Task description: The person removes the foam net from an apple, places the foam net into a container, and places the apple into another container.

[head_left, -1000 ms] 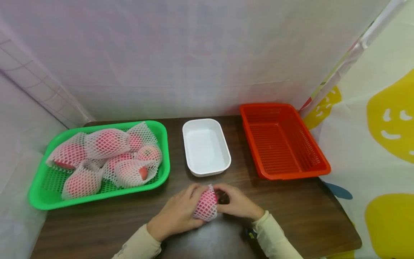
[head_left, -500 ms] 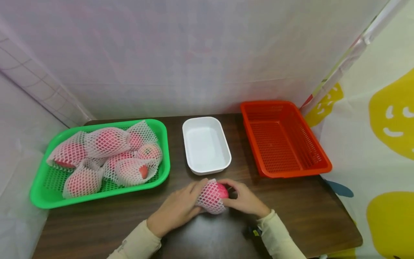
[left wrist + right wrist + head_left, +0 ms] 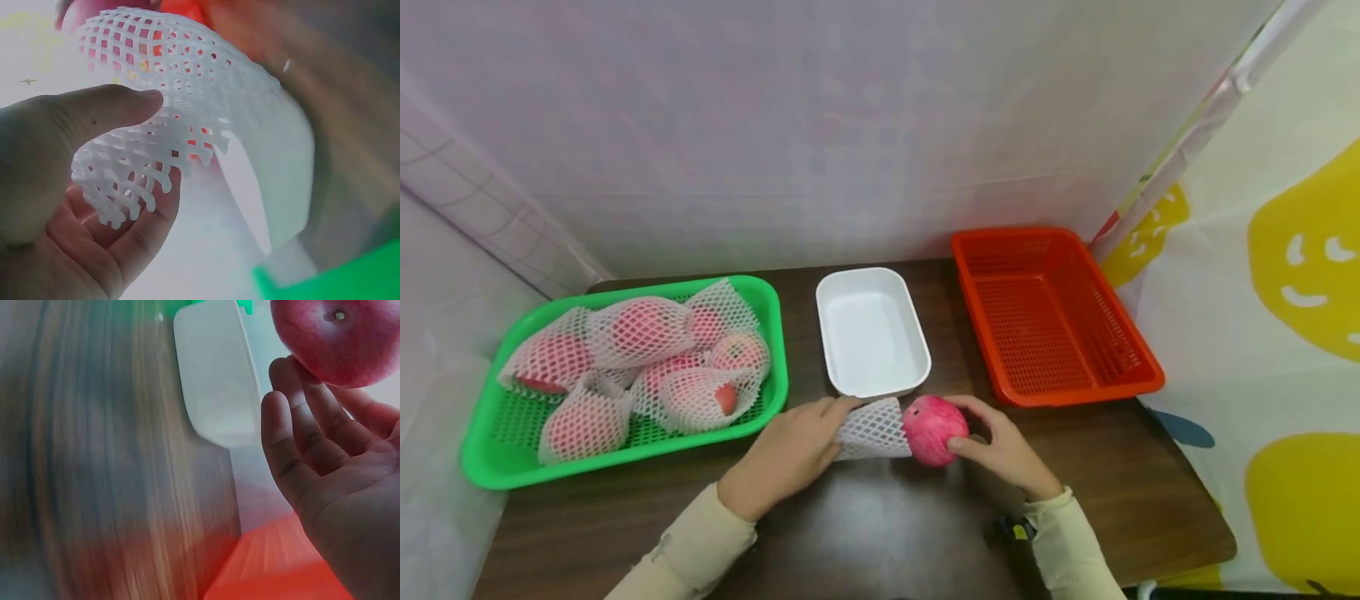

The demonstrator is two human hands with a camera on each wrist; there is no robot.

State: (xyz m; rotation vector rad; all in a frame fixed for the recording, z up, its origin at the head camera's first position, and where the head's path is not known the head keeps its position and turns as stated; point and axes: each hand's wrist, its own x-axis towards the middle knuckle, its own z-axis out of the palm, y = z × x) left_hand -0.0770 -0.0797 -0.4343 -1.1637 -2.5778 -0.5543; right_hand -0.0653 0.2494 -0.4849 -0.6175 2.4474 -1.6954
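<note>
A pinkish-red apple (image 3: 935, 430) is mostly out of its white foam net sleeve (image 3: 874, 430), whose mouth sits at the apple's left side. My left hand (image 3: 792, 451) pinches the sleeve's other end; in the left wrist view the thumb lies across the mesh (image 3: 156, 69) with fingers beneath. My right hand (image 3: 1004, 448) holds the apple from its right side between thumb and fingers. In the right wrist view the apple (image 3: 340, 340) shows a stem dimple, and the fingers of the right hand (image 3: 337, 450) reach to its underside. Both hands are just above the dark wooden table (image 3: 865, 533).
A green basket (image 3: 625, 467) at the left holds several pinkish-red fruits in foam nets. A white tray (image 3: 872, 333) stands just behind the hands, with nothing in it. Back right is a red basket (image 3: 1060, 398), also bare inside. White sheeting (image 3: 820, 150) encloses the table.
The apple has come out of the foam net as my right hand moved right with it. My left hand shifted slightly left, and the net now stretches flat between the hands.
</note>
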